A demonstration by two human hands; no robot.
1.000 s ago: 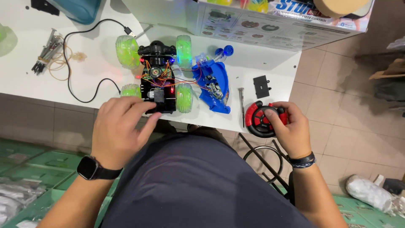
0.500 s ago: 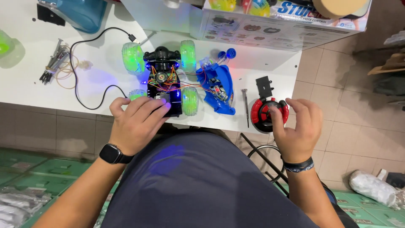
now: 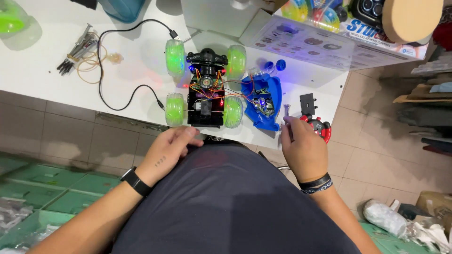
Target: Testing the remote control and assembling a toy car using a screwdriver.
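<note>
Toy car chassis (image 3: 205,89): near table (image 3: 42,89) edge, now released. Left hand (image 3: 172,149) withdrawn, loosely curled, empty. Right hand (image 3: 305,151), off the red remote (image 3: 320,128), now closed on screwdriver (image 3: 287,117).

Our left hand (image 3: 170,149) rests at the table (image 3: 42,89) edge, just below the opened toy car (image 3: 205,91), whose four green wheels block the way straight ahead. To its left we have bare tabletop, crossed only by a black cable (image 3: 123,61), up to the pile of tools (image 3: 77,49). Our right hand (image 3: 305,150) sits at the crowded corner: blue shell (image 3: 262,101) to its left, red remote (image 3: 319,128) touching on its right, screwdriver (image 3: 287,120) at its fingertips. The printed box (image 3: 306,40) closes off the far side.
</note>
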